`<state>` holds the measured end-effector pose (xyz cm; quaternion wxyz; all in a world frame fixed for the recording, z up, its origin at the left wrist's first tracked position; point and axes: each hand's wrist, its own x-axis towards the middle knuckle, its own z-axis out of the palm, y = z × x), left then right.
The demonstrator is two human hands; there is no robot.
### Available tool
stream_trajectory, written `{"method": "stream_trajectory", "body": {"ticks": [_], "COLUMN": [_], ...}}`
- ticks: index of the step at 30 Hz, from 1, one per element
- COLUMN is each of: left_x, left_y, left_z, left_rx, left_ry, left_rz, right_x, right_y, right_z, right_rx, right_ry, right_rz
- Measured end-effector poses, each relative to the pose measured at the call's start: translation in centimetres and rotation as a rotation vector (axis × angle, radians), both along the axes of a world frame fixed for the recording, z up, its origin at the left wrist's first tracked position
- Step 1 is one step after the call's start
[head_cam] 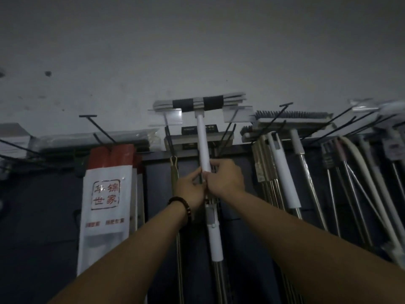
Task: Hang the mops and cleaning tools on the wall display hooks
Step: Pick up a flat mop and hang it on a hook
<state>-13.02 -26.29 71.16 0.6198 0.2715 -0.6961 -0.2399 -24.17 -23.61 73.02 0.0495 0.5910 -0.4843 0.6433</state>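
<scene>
Above the fingers, a mop stands nearly upright in front of the wall. Its white handle runs up to a flat grey mop head with two dark bands, which lies across the pale wall at the top of the display. Whether the head sits on a hook cannot be told.

Both hands meet on the handle, touching each other. The left hand pinches it from the left with curled fingers, and the right hand curls its own fingers round it from the right. A dark beaded bracelet sits on the left wrist.

Below the fingers the handle goes down through a white clip section to a bare metal pole. Up and to the left of the fingers a black hook juts out from the wall, and a second hook juts out up and to the right.

Left of the fingers hangs a white and red bag printed with red characters. Right of the fingers a row of hanging poles slants down, with long brushes above them.
</scene>
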Motion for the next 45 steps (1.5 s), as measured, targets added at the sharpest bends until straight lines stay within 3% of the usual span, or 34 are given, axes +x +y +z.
{"method": "stream_trajectory", "body": {"ticks": [7, 14, 24, 29, 35, 41, 45], "left_x": [-1.5, -1.1, 2.4, 7.5, 16.2, 24.2, 28.8], "left_y": [-4.0, -4.6, -0.8, 4.1, 10.5, 17.4, 20.6], "left_z": [-2.7, -5.0, -8.4, -12.3, -19.8, -30.4, -39.6], "left_rx": [0.134, 0.263, 0.257, 0.293, 0.252, 0.349, 0.484], "left_ry": [-0.004, -0.021, -0.372, -0.347, -0.471, -0.391, -0.344], "left_rz": [0.046, -0.053, 0.045, 0.029, 0.208, 0.182, 0.211], "right_x": [-1.4, -1.8, 0.8, 4.8, 12.2, 20.7, 25.4], "right_y": [-3.8, -5.7, -2.6, 1.4, 7.0, 13.3, 16.7], "right_z": [-2.4, -4.4, -9.5, -13.9, -20.9, -31.8, -41.4], "right_rx": [0.088, 0.112, 0.216, 0.227, 0.23, 0.359, 0.554], "right_ry": [-0.016, -0.021, 0.175, 0.201, 0.112, 0.082, 0.051], "right_rz": [0.027, 0.03, -0.103, -0.094, 0.047, 0.214, 0.302]}}
